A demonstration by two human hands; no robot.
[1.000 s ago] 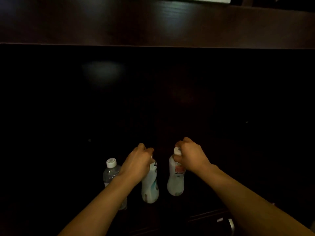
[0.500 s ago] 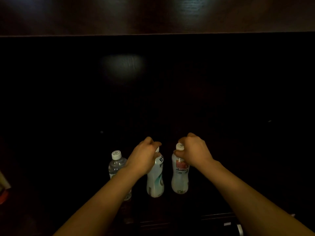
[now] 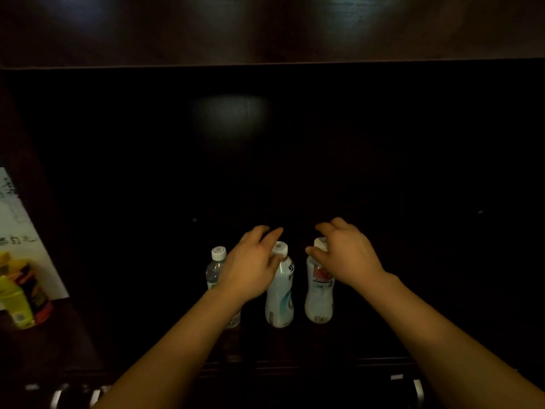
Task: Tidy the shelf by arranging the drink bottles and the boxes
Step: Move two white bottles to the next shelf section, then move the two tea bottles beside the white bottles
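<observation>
Three drink bottles stand upright in a row near the front edge of the dark shelf [image 3: 413,290]: a clear water bottle [image 3: 216,267], a blue-label bottle [image 3: 280,296] and a red-label bottle [image 3: 318,293]. The left hand [image 3: 253,261] hovers at the blue-label cap with its fingers loosely spread. The right hand [image 3: 345,255] is equally slack over the red-label cap; in the gloom its thumb may touch the neck. A printed box [image 3: 17,231] stands at the left edge.

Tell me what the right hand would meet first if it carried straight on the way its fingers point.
Likely nothing near: the right hand points forward-left above the red-labelled bottle, into the dark shelf. The left hand sits just beside that line, so depth leaves some doubt.
</observation>
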